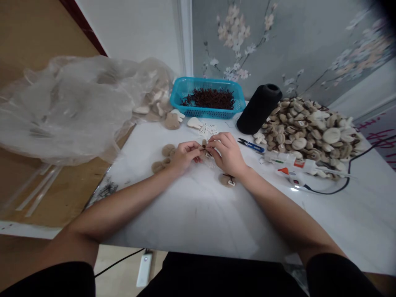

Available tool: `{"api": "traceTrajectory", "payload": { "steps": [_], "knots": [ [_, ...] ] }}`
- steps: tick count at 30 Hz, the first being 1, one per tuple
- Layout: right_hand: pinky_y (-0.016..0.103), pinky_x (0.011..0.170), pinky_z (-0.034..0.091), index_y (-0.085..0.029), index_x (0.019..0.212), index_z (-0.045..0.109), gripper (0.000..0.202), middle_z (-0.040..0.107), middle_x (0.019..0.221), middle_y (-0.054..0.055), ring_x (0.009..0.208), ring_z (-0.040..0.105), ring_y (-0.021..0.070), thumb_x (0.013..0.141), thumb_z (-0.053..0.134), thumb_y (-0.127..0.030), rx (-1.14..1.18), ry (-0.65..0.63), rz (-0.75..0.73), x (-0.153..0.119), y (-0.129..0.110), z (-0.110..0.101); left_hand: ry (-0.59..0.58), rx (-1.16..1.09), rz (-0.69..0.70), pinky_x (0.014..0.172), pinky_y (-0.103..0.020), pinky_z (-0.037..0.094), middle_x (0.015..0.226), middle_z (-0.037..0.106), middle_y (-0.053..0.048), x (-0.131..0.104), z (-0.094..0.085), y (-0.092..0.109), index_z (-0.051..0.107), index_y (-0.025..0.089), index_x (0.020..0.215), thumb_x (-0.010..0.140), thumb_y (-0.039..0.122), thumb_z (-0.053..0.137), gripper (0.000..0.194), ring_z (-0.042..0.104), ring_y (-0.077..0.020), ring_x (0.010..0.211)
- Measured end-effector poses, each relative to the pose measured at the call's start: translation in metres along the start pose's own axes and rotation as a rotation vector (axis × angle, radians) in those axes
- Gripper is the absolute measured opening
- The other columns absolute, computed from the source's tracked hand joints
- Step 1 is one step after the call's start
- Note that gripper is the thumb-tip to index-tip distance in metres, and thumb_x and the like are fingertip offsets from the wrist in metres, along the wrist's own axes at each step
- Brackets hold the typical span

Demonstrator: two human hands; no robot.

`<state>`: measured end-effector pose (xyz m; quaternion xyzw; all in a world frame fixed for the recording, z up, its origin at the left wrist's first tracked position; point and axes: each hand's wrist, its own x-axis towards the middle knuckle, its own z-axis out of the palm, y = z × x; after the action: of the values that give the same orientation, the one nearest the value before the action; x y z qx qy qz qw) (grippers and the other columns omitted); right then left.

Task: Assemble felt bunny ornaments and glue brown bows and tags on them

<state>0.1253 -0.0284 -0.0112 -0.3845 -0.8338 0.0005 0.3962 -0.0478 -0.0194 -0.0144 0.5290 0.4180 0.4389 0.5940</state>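
A white, marble-patterned tabletop (194, 214) is backed by a grey wall panel (278, 45) printed with pale blossoms. Dark brown strips (213, 99) are held in a blue plastic basket (210, 113) at the far edge, flanked on the right by a tilted black cylinder (258, 110). The right side is filled by a heap of beige stuffed pieces (301, 130), fronted by blue-handled snips (252, 145) and a white glue gun (292, 167) with an orange trigger. The left is covered by a large clear plastic bag (71, 107). Below the table, a white power strip (144, 270) is seen on the floor.

Both forearms are stretched inward from black sleeves, and the hands are brought together over the table's middle. A small tan-and-brown piece (204, 142) is pinched between the fingertips of the left hand (185, 157) and the right hand (228, 153), all fingers bent. Tan pieces (168, 149) are laid beside the left hand; a round tan piece with a brown bow (225, 180) is placed near the right wrist.
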Motion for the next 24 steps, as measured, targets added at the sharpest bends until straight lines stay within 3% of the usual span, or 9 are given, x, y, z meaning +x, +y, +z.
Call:
{"api": "traceTrajectory", "payload": {
  "steps": [9,14,18,21,24],
  "knots": [
    [0.039,0.082,0.041,-0.021,0.086,0.061,0.013,0.063,0.099,0.007,0.097,0.05,0.0215,0.09,0.049,-0.025,0.065,0.025,0.042,0.0,-0.003,-0.001,-0.055,-0.064,0.048,0.047,-0.02,0.042,0.056,0.06,0.001,0.002,-0.003,-0.006,0.059,0.014,0.066,0.065,0.021,0.061,0.007,0.054,-0.0093,0.049],
    [0.033,0.08,0.045,-0.021,0.094,0.057,0.017,0.061,0.1,0.007,0.096,0.055,0.0183,0.087,0.054,-0.037,0.47,0.081,0.304,0.004,-0.002,-0.003,-0.113,-0.097,0.065,0.048,-0.022,0.043,0.059,0.06,0.001,-0.001,-0.002,-0.006,0.058,0.014,0.067,0.066,0.025,0.063,0.012,0.055,-0.0103,0.05],
    [0.029,0.073,0.048,-0.022,0.109,0.05,0.036,0.065,0.094,0.004,0.083,0.059,0.0144,0.084,0.055,-0.048,0.937,-0.119,0.585,0.008,0.002,-0.006,-0.124,-0.088,0.059,0.048,-0.022,0.044,0.06,0.061,0.0,-0.002,-0.001,-0.006,0.058,0.014,0.068,0.067,0.031,0.066,0.019,0.055,-0.0103,0.05],
    [0.028,0.07,0.048,-0.02,0.103,0.055,0.039,0.064,0.081,0.001,0.073,0.059,0.0126,0.075,0.067,-0.045,1.133,-0.27,0.661,0.01,0.002,-0.009,-0.11,-0.09,0.046,0.049,-0.023,0.046,0.061,0.06,0.0,-0.002,-0.001,-0.006,0.057,0.014,0.068,0.066,0.034,0.068,0.022,0.055,-0.0099,0.05],
    [0.027,0.069,0.048,-0.017,0.093,0.06,0.035,0.064,0.076,-0.001,0.07,0.059,0.0117,0.068,0.075,-0.038,1.209,-0.299,0.693,0.012,0.0,-0.011,-0.104,-0.076,0.051,0.049,-0.022,0.046,0.059,0.058,0.001,-0.002,-0.001,-0.006,0.057,0.014,0.067,0.066,0.033,0.069,0.022,0.054,-0.0089,0.05]
  ]
}}
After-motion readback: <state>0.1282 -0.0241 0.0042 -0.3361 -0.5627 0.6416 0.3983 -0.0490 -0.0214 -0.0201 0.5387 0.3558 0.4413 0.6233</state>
